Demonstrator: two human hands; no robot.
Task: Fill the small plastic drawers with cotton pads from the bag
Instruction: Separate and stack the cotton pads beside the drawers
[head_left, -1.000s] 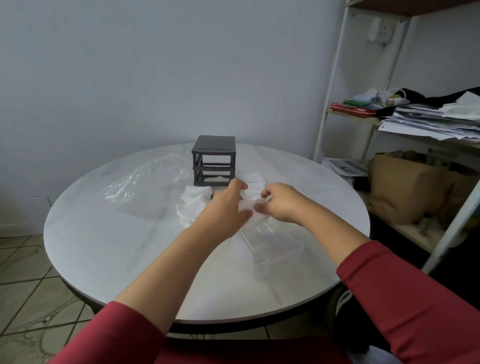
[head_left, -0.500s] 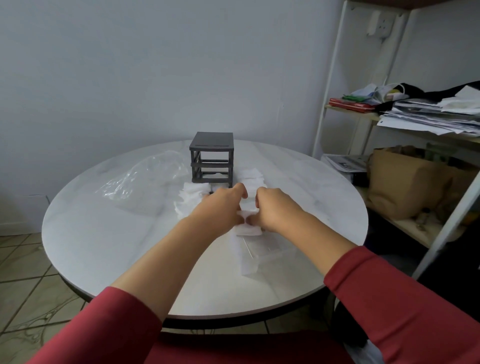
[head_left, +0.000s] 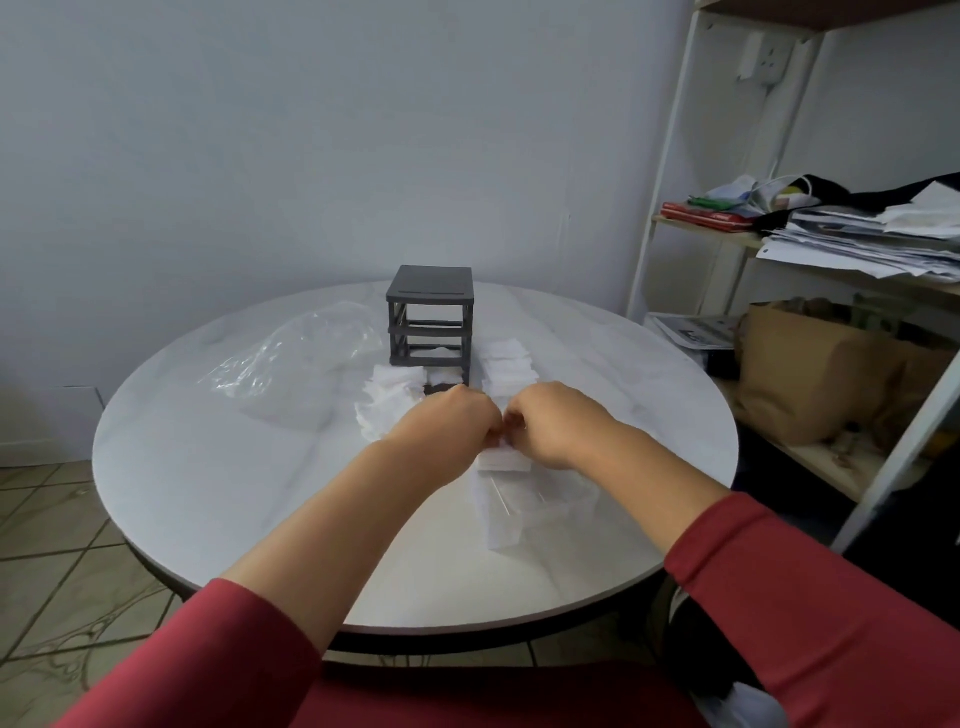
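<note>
My left hand (head_left: 451, 427) and right hand (head_left: 551, 426) pinch pad stack (head_left: 503, 460) between them over clear drawer (head_left: 540, 512). Pads light, soft, slippery; I'd squeeze stack edges.

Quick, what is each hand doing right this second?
Left hand: closed, fingers curled, pinching the stack of cotton pads.
Right hand: closed on the same stack, gripping it from the other side.

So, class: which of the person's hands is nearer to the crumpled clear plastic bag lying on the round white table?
Left. The left hand is on the side of the crumpled clear plastic bag, nearer the viewer. The right hand sits beyond the left hand, farther from it.
</note>
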